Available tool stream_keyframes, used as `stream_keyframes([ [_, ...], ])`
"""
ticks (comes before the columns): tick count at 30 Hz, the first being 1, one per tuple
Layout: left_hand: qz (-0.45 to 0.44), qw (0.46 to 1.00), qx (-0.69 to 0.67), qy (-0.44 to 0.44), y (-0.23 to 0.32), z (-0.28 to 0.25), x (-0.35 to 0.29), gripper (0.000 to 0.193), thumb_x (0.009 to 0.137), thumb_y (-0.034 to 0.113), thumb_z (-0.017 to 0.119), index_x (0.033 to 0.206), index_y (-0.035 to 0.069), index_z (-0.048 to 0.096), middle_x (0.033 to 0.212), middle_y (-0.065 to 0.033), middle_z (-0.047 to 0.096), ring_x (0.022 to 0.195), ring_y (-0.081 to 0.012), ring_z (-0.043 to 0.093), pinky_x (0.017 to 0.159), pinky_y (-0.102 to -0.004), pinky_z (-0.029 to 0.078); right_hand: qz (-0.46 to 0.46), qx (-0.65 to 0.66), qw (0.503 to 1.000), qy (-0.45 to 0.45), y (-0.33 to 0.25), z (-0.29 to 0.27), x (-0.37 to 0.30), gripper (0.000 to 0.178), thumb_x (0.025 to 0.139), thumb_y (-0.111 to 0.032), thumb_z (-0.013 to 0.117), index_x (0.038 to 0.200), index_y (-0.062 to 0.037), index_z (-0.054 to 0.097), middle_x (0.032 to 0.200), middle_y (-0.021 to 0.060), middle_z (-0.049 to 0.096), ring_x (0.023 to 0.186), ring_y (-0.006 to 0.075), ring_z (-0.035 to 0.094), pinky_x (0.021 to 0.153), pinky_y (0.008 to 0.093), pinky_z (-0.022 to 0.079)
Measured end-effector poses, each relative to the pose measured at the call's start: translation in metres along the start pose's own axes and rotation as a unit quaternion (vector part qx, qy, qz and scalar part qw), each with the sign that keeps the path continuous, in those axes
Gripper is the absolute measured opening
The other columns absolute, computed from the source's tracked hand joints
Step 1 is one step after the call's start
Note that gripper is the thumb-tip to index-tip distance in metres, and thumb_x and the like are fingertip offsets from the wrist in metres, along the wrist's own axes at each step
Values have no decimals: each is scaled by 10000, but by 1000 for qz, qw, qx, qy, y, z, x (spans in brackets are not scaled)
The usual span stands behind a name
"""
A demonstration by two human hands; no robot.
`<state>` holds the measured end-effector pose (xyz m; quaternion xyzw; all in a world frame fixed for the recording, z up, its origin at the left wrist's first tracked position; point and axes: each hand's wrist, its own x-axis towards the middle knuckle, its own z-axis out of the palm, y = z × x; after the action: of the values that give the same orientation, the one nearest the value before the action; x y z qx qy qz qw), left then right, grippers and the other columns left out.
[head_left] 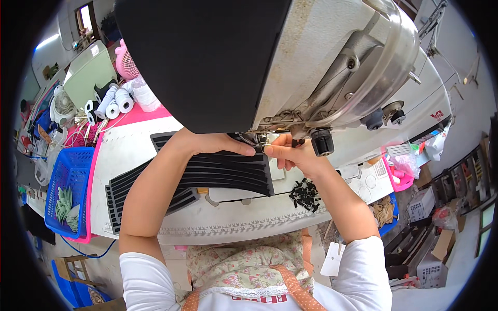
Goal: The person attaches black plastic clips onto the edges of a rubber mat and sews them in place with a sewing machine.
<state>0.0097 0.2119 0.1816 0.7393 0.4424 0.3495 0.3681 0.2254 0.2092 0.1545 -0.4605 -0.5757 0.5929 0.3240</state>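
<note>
At the white sewing machine (pixel 332 67), both hands meet close to the needle area. My left hand (pixel 223 143) reaches in from the left above a fan of black strips (pixel 223 176); its thumb is stretched out, and its other fingers are hidden behind the machine head. From the right comes my right hand (pixel 290 151), thumb and forefinger pinched together just beside the left thumb tip. What the pinch holds is too small to make out. Near that wrist, to its lower side, lies a pile of small black pieces (pixel 304 195) on the white table (pixel 228 224).
A ruler scale runs along the table's near edge. Thread spools (pixel 124 101) and a pink fan (pixel 126 62) stand at the far left. A blue basket (pixel 70 155) with pale green pieces sits left; a pink tray (pixel 397 173) and a blue bin (pixel 397 210) are right.
</note>
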Motion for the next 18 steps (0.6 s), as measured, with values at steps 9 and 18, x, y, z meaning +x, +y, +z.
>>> stream_keyframes([
  [9,-53,999,-11,-8,-1,3,1,499,527,154,815,952,-19,618,888,-109,646,704,-201,590,675,-265,476,-6,3,1000,8,1,1,1,161,682,-152,729,657,-60,599,483,15,522,409,69,469,386,154,331],
  [18,-41,999,-25,-3,-2,3,0,488,541,145,805,958,-23,615,907,-127,641,734,-215,595,698,-273,473,-16,-8,1000,8,-3,3,-1,163,683,-150,730,658,-56,599,484,17,523,420,75,482,399,159,344],
])
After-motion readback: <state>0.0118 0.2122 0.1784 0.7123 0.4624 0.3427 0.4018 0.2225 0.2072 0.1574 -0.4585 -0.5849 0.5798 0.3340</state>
